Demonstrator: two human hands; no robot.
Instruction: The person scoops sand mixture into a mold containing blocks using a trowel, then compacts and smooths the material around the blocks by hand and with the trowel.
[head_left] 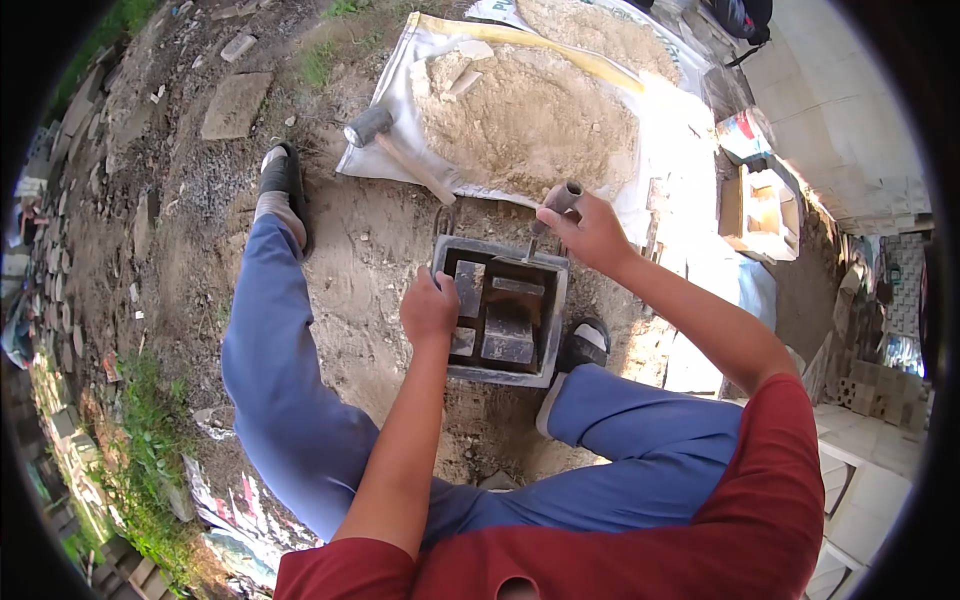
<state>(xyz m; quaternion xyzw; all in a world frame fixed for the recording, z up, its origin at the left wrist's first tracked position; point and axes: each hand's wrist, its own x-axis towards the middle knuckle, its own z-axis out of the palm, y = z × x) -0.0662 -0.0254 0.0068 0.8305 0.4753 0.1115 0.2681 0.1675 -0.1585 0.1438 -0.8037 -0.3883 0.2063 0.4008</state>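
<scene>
Between my feet sits a square metal mould box (552, 340) with several dark blocks (508, 335) inside it. My left hand (430, 305) is closed over the box's left rim. My right hand (590, 232), at the far right corner, grips the tubular handle (563, 197) of a tool. Its thin shaft runs down to a flat blade at the far wall; the blade looks like a trowel's, though only part of it shows. Beyond the far left corner stands a metal loop (444, 220).
A sledgehammer (370, 126) lies past the box, its handle toward me. Behind it, sandy powder (540, 120) is heaped on a white sack sheet (390, 165). A white bucket (745, 135) and an open carton (740, 215) stand at right. A flat slab (237, 106) lies far left.
</scene>
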